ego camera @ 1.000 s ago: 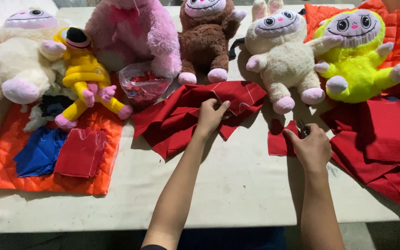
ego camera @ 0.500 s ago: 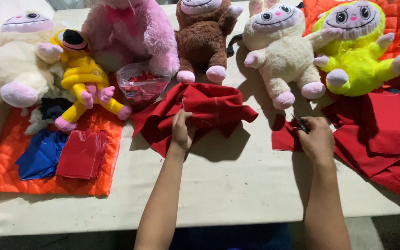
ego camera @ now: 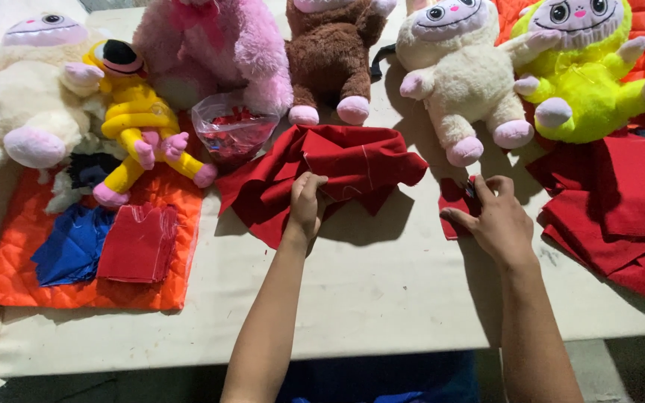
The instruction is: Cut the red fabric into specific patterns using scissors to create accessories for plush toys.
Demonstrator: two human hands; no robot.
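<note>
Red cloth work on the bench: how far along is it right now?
Done: a stack of cut red pieces lies on the orange quilted mat. In hand: the left hand grips the crumpled red cloth; the right hand rests on a small red piece. Left: a pile of red fabric at right looks uncut.

L hand [ego camera: 306, 203] fingers curled, gripping | R hand [ego camera: 490, 218] palm-down, fingers bent
</note>
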